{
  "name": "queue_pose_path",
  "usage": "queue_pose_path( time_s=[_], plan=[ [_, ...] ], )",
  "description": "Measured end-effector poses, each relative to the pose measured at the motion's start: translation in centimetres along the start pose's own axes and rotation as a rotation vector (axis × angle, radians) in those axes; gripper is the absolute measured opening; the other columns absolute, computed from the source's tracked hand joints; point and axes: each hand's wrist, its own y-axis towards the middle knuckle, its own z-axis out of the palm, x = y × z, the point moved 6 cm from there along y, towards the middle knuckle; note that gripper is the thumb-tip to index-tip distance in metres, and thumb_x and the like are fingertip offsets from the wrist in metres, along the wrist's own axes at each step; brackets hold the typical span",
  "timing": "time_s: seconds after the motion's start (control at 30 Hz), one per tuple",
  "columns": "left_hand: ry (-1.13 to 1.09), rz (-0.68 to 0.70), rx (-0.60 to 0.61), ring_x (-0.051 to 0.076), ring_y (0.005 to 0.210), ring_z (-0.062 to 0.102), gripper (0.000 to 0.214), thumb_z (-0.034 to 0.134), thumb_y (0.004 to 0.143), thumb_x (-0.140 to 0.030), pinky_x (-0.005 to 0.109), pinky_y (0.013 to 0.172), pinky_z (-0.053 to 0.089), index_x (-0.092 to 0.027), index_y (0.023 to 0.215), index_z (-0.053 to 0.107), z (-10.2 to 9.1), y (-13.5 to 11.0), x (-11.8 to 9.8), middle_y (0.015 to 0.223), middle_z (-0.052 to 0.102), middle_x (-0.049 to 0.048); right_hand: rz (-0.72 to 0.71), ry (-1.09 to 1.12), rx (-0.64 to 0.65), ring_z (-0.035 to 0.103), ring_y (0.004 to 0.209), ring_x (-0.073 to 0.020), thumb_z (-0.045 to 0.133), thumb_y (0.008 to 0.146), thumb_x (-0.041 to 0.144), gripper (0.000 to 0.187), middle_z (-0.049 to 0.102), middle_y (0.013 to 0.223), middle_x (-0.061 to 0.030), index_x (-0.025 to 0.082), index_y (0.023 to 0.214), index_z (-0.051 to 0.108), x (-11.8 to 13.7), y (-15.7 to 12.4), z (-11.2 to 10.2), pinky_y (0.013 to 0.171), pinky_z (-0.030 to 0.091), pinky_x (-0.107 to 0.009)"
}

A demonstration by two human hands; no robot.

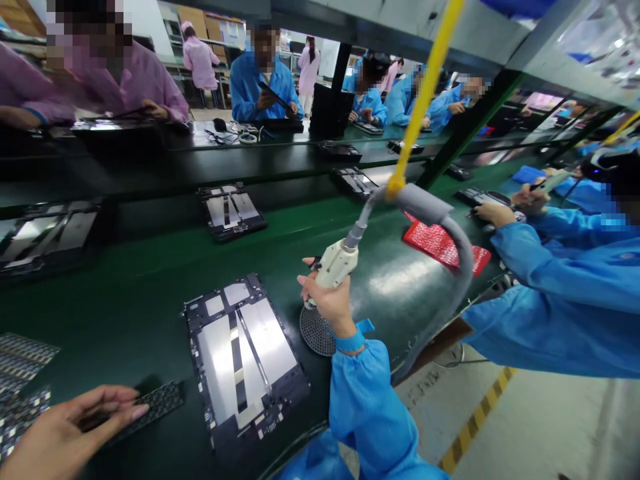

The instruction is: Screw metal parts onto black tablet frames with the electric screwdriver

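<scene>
My left hand (85,427) pinches a narrow dark strip with small pieces on it (163,401) between thumb and fingers, low on the left. Wrapped round a pale electric screwdriver (336,262) is my right hand (330,303); its tip points down and is mostly hidden by the hand. Beneath it lies a round black tray full of small holes (316,333). Between my hands, an opened tablet-like device (250,353) lies flat, showing silver panels, a dark ribbon and a black frame. Neither hand touches it.
A yellow strap (425,100) and thick grey hose (467,253) hang by the screwdriver. Sheets of small parts (23,360) lie at left. More opened devices (233,210) line the green bench. Red bubble wrap (445,245) and a co-worker's sleeve (550,247) are at right.
</scene>
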Motion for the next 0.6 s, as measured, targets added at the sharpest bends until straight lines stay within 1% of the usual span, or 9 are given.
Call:
queue_pose_path(
  time_s=[0.07, 0.1, 0.17, 0.2, 0.27, 0.33, 0.4, 0.5, 0.6],
  plan=[
    [-0.089, -0.024, 0.052, 0.022, 0.087, 0.070, 0.038, 0.070, 0.061, -0.067, 0.030, 0.077, 0.056, -0.035, 0.082, 0.072, 0.0, -0.1, -0.5, 0.082, 0.075, -0.0114, -0.024, 0.032, -0.005, 0.052, 0.037, -0.0114, 0.073, 0.070, 0.017, 0.029, 0.057, 0.045, 0.0068, 0.016, 0.098, 0.065, 1.2, -0.1, 0.6, 0.042, 0.046, -0.026],
    [-0.092, -0.034, 0.058, 0.024, 0.087, 0.070, 0.039, 0.069, 0.062, -0.066, 0.030, 0.075, 0.056, -0.033, 0.082, 0.073, 0.0, -0.2, -0.8, 0.083, 0.075, -0.0091, -0.037, 0.055, 0.003, 0.052, 0.036, -0.0114, 0.073, 0.070, 0.017, 0.029, 0.057, 0.046, 0.0069, 0.016, 0.098, 0.065, 1.8, -0.1, 1.2, 0.042, 0.046, -0.026],
    [-0.005, -0.008, 0.020, 0.026, 0.083, 0.070, 0.037, 0.064, 0.068, -0.062, 0.032, 0.070, 0.054, -0.029, 0.083, 0.074, -0.3, -0.6, -1.9, 0.084, 0.076, -0.0039, -0.056, 0.112, 0.053, 0.052, 0.036, -0.0117, 0.073, 0.070, 0.016, 0.029, 0.058, 0.046, 0.0069, 0.017, 0.098, 0.065, 2.8, -0.4, 3.1, 0.041, 0.046, -0.026],
    [0.056, 0.038, -0.017, 0.026, 0.081, 0.069, 0.036, 0.061, 0.073, -0.058, 0.032, 0.070, 0.054, -0.027, 0.084, 0.074, -0.4, -0.8, -2.7, 0.085, 0.076, -0.0016, -0.059, 0.135, 0.094, 0.052, 0.037, -0.0118, 0.073, 0.071, 0.017, 0.029, 0.058, 0.046, 0.0068, 0.017, 0.099, 0.065, 3.2, -0.6, 4.3, 0.041, 0.046, -0.026],
    [0.184, 0.185, -0.108, 0.025, 0.080, 0.068, 0.031, 0.054, 0.080, -0.046, 0.034, 0.075, 0.051, -0.024, 0.085, 0.075, -0.5, -1.4, -4.4, 0.086, 0.075, 0.0021, -0.047, 0.157, 0.181, 0.053, 0.037, -0.0119, 0.072, 0.072, 0.017, 0.029, 0.058, 0.047, 0.0064, 0.016, 0.100, 0.064, 3.6, -1.1, 7.1, 0.042, 0.046, -0.026],
    [0.295, 0.339, -0.203, 0.025, 0.082, 0.066, 0.028, 0.050, 0.084, -0.037, 0.037, 0.080, 0.048, -0.022, 0.083, 0.074, -0.3, -2.0, -5.9, 0.086, 0.074, 0.0043, -0.006, 0.141, 0.258, 0.053, 0.038, -0.0121, 0.072, 0.073, 0.018, 0.029, 0.058, 0.047, 0.0059, 0.015, 0.101, 0.065, 3.5, -1.8, 10.2, 0.043, 0.047, -0.027],
    [0.342, 0.426, -0.300, 0.026, 0.086, 0.064, 0.027, 0.049, 0.087, -0.033, 0.040, 0.082, 0.046, -0.021, 0.083, 0.073, -0.1, -2.6, -6.6, 0.090, 0.073, 0.0058, 0.043, 0.117, 0.310, 0.053, 0.039, -0.0122, 0.072, 0.072, 0.018, 0.029, 0.057, 0.047, 0.0058, 0.014, 0.100, 0.065, 3.1, -2.6, 13.0, 0.044, 0.046, -0.027],
    [0.276, 0.462, -0.419, 0.024, 0.088, 0.064, 0.024, 0.050, 0.090, -0.032, 0.039, 0.082, 0.045, -0.019, 0.084, 0.070, -0.1, -3.2, -7.2, 0.093, 0.071, 0.0064, 0.081, 0.101, 0.352, 0.052, 0.040, -0.0118, 0.070, 0.071, 0.018, 0.028, 0.056, 0.048, 0.0061, 0.014, 0.098, 0.064, 2.2, -3.5, 16.1, 0.045, 0.045, -0.027],
    [0.136, 0.470, -0.435, 0.020, 0.084, 0.064, 0.022, 0.051, 0.092, -0.031, 0.033, 0.080, 0.047, -0.019, 0.089, 0.068, 0.2, -3.2, -7.9, 0.089, 0.071, 0.0043, 0.082, 0.057, 0.365, 0.051, 0.042, -0.0114, 0.069, 0.072, 0.019, 0.027, 0.055, 0.050, 0.0062, 0.015, 0.098, 0.063, 1.1, -3.9, 17.6, 0.047, 0.044, -0.027]
  ],
)
